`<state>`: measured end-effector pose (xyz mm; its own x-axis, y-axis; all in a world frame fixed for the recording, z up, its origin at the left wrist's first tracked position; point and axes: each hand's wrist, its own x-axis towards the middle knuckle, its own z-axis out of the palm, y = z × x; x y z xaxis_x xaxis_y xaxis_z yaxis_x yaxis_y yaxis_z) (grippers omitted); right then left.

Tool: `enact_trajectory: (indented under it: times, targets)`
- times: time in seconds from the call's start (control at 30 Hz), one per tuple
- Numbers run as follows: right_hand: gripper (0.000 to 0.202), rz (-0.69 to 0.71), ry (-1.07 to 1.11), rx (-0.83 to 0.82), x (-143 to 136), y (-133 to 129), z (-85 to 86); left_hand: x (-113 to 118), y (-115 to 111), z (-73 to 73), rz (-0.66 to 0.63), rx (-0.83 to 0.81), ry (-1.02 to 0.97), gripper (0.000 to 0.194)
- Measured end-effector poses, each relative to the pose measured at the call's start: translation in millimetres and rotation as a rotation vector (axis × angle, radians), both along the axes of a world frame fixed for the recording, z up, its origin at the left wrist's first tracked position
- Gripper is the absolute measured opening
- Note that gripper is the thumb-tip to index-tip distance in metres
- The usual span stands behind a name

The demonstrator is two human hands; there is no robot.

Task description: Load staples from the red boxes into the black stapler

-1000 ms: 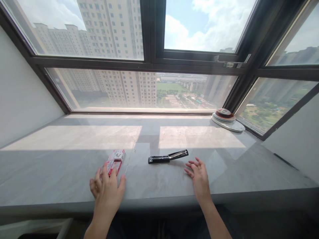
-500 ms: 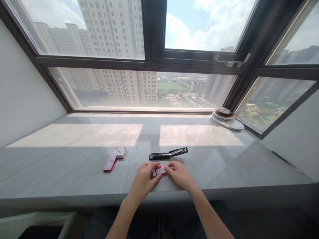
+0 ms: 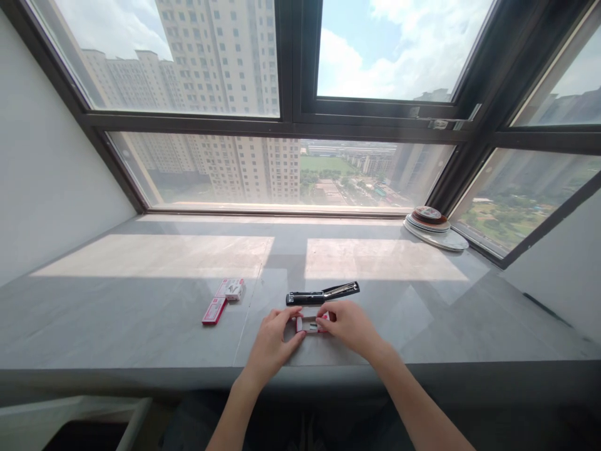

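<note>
A small red-and-white staple box (image 3: pixel 307 326) lies on the sill close to its front edge, its pale inside showing with a small dark piece in it. My left hand (image 3: pixel 273 341) grips the box's left end between thumb and fingers. At the right end, the fingers of my right hand (image 3: pixel 351 329) are pinched together on the red-and-white lid part; they hide much of it. Just beyond both hands rests a black stapler (image 3: pixel 305 298), its top swung open to the right and its metal rail showing.
To the left lie a flat red box (image 3: pixel 215 311) and a white box (image 3: pixel 235 289) touching more red-and-white packaging. Stacked plates (image 3: pixel 434 230) stand in the far right corner by the window frame (image 3: pixel 366 128). The stone sill (image 3: pixel 141 338) ends just before me.
My right hand has moved slightly right along the staple box, and the printed top has given way to an open pale inside. The camera view has shifted a little left.
</note>
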<state>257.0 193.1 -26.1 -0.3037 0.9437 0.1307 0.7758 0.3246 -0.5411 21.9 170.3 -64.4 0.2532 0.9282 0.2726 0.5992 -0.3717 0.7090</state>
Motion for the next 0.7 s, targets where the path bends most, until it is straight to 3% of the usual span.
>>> enact_trajectory:
  times: [0.17, 0.3, 0.5, 0.7]
  targets:
    - [0.010, 0.152, -0.246, 0.008, -28.4, 18.8, 12.6, -1.3, -0.6, 2.2, 0.008, 0.000, -0.002, 0.050]
    - [0.012, 0.226, -0.145, 0.020, -24.0, 22.6, 11.0, -2.0, -0.3, 2.6, 0.015, 0.002, -0.008, 0.050]
    - [0.010, 0.142, 0.166, -0.021, 12.6, 10.8, -0.5, -2.0, 0.6, 2.0, 0.021, -0.003, -0.006, 0.050]
    - [0.027, 0.028, 0.249, -0.059, 37.0, -4.1, -14.0, -1.0, -0.3, 8.3, 0.047, 0.025, -0.013, 0.036]
